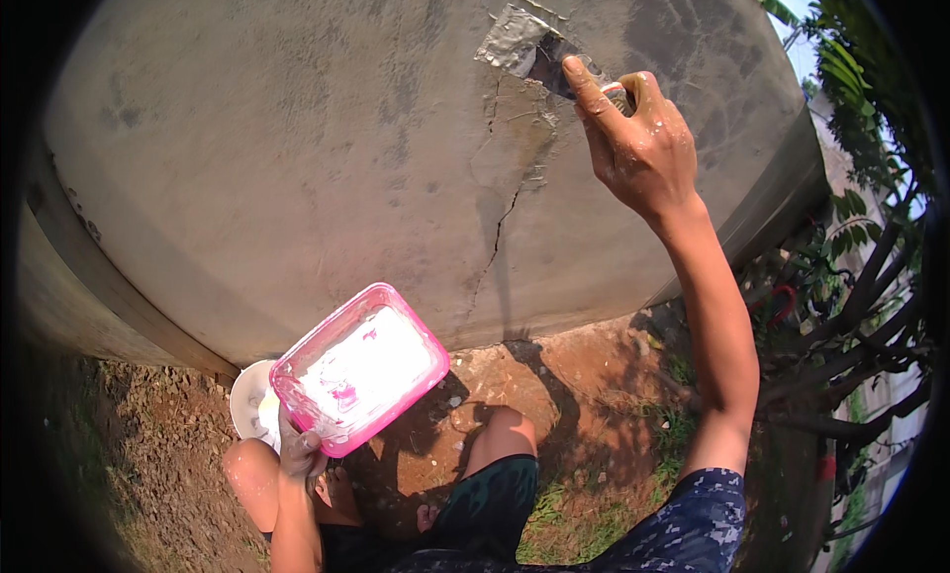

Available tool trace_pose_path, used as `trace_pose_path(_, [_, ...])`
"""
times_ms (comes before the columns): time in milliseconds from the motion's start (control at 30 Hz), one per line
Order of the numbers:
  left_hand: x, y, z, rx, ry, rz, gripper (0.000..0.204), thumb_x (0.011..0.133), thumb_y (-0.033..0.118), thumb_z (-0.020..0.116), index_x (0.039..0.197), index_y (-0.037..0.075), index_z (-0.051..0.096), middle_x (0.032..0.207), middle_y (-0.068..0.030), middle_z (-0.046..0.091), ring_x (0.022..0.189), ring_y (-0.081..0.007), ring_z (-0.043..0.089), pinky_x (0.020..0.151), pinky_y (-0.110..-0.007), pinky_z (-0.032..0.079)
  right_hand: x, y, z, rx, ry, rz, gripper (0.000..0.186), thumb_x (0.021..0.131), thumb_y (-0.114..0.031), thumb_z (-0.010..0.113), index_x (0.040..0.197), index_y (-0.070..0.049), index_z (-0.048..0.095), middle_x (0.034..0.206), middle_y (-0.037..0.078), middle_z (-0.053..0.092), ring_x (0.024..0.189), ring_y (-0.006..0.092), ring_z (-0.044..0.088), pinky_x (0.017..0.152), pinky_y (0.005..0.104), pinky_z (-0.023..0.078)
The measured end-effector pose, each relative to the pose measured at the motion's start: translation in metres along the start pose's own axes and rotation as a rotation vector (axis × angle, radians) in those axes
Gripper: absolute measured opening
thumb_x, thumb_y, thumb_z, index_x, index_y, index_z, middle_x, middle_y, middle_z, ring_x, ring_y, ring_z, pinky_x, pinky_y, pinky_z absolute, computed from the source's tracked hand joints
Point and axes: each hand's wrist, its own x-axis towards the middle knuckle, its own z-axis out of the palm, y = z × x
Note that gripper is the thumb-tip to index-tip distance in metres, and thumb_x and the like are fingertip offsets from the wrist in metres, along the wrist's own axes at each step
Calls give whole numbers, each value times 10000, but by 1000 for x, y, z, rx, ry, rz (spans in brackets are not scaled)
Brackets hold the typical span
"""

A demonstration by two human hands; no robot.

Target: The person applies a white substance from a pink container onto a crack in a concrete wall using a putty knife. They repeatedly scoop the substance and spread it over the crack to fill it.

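My right hand [638, 138] is closed around a putty knife [554, 63], its index finger stretched along the blade. The blade lies against the grey wall [297, 157], beside a smear of wet grey filler [513, 41]. Below it, a dark jagged crack [505, 222] runs down the wall toward the ground. My left hand [299, 449] grips the near left corner of a pink plastic tub [401, 415], which is tilted and coated inside with white paste [371, 370]. White specks dot my right hand.
A round white bucket [247, 405] stands on the ground behind the tub's left side. Bare reddish soil [505, 385] and patches of grass [574, 524] border the wall's foot. My bent knees are close beneath the tub. Branches and leaves [861, 237] crowd the right side.
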Motion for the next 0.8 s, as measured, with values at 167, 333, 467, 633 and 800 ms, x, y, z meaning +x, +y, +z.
trace_pose_path(167, [-7, 8, 6, 30, 60, -6, 1126, 518, 311, 917, 1389, -5, 278, 1311, -121, 481, 1185, -261, 509, 1014, -412, 432, 0, 2, 17, 100, 29, 3, 551, 786, -88, 687, 1288, -283, 570, 757, 52, 484, 579, 194, 494, 506, 313, 443])
trace_pose_path(333, [-15, 10, 11, 88, 202, 32, 1122, 495, 323, 922, 1373, -5, 304, 1278, -126, 503, 1164, -268, 524, 995, -431, 453, 7, 16, 27, 62, 112, 149, 553, 789, -76, 672, 1292, -279, 566, 776, 59, 498, 597, 191, 519, 520, 336, 459])
trace_pose_path(467, [-17, 13, 19, 143, 254, 86, 1136, 496, 347, 921, 1378, 0, 293, 1277, -121, 503, 1160, -270, 527, 992, -423, 453, -2, 26, 27, 134, -76, 98, 602, 769, -127, 666, 1334, -274, 522, 810, 78, 473, 616, 206, 524, 516, 324, 457])
trace_pose_path(633, [-7, 34, 43, 255, 159, 98, 1122, 509, 320, 919, 1383, 6, 290, 1304, -122, 481, 1187, -262, 504, 1036, -420, 404, -57, -3, 3, 252, 8, 259, 562, 777, -76, 649, 1315, -206, 547, 816, 87, 503, 623, 226, 531, 559, 326, 467])
trace_pose_path(800, [30, 46, 46, 452, -22, 233, 1138, 504, 250, 921, 1409, 12, 272, 1366, -116, 410, 1246, -249, 435, 1052, -395, 355, -90, -88, -33, 1077, -295, 483, 383, 882, -48, 523, 1264, -32, 546, 748, 114, 553, 582, 184, 527, 563, 290, 444])
